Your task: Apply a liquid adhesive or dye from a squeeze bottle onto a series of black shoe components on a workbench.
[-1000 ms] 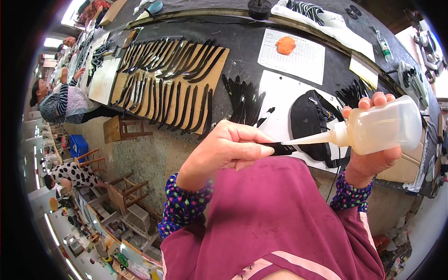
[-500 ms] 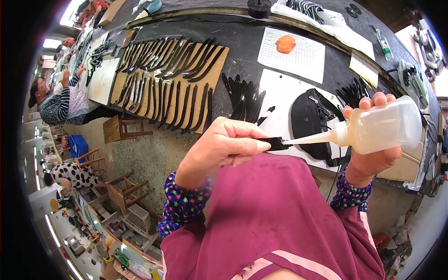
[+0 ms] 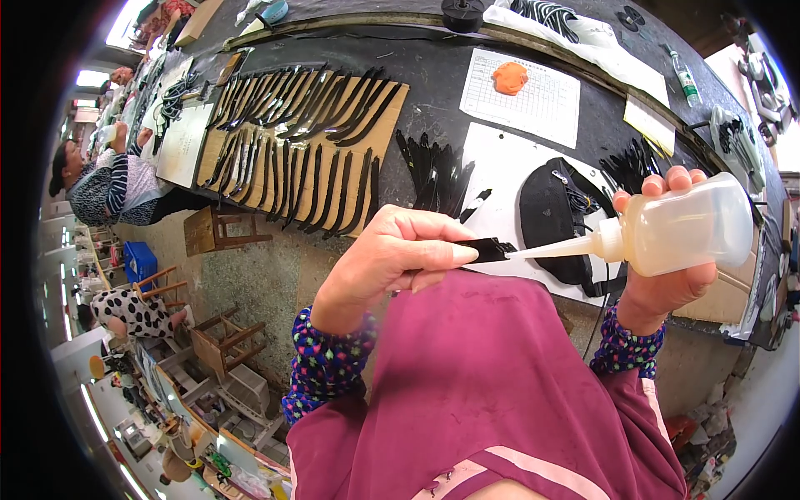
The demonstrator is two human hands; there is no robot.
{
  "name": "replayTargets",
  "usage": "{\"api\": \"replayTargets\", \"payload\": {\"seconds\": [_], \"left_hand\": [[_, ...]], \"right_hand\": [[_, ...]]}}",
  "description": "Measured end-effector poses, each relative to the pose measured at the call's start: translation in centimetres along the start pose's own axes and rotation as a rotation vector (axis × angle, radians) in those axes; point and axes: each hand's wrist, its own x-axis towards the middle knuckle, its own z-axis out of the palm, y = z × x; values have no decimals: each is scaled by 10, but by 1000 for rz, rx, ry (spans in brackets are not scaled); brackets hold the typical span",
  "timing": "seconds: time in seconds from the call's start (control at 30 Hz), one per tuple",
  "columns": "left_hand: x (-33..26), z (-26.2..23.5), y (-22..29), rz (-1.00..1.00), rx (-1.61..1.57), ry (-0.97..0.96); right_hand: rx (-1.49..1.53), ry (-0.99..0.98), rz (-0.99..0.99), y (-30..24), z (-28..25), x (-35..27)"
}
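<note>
Between the thumb and fingers of my left hand (image 3: 408,254) is a short black strip (image 3: 490,249), its ragged end facing right. My right hand (image 3: 667,287) is wrapped round a translucent squeeze bottle (image 3: 687,223) with pale liquid in it, tipped on its side. The bottle's long tapered nozzle reaches left, its tip at the strip's ragged end. Beyond my hands a black zippered pouch (image 3: 554,221) lies on a white board (image 3: 487,171). A bundle of black strips (image 3: 435,173) lies just past my left hand.
Rows of curved black strips lie on a cardboard sheet (image 3: 354,215) at the left. An orange lump (image 3: 510,78) sits on a printed sheet (image 3: 554,112). More black strips (image 3: 631,165), a plastic bottle (image 3: 686,81) and a metal rail (image 3: 575,62) are farther off. Another person (image 3: 117,187) works at far left.
My left hand has shifted the black strip slightly up and turned it, so its ragged end shows more. The bottle in my right hand has hardly moved.
</note>
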Motion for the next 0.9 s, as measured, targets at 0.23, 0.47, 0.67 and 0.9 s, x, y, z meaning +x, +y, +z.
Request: {"api": "replayTargets", "payload": {"seconds": [0.23, 0.47, 0.67, 0.9], "left_hand": [[-1, 0, 2, -10, -1, 35], [0, -2, -1, 8, -5, 44], [0, -6, -3, 3, -10, 58], [0, -6, -5, -32, -19, 15]], "right_hand": [[-3, -12, 7, 2, -3, 0], [-11, -34, 20, 1, -2, 0], [-6, -26, 29, 0, -5, 1], [-47, 100, 10, 5, -3, 1]]}}
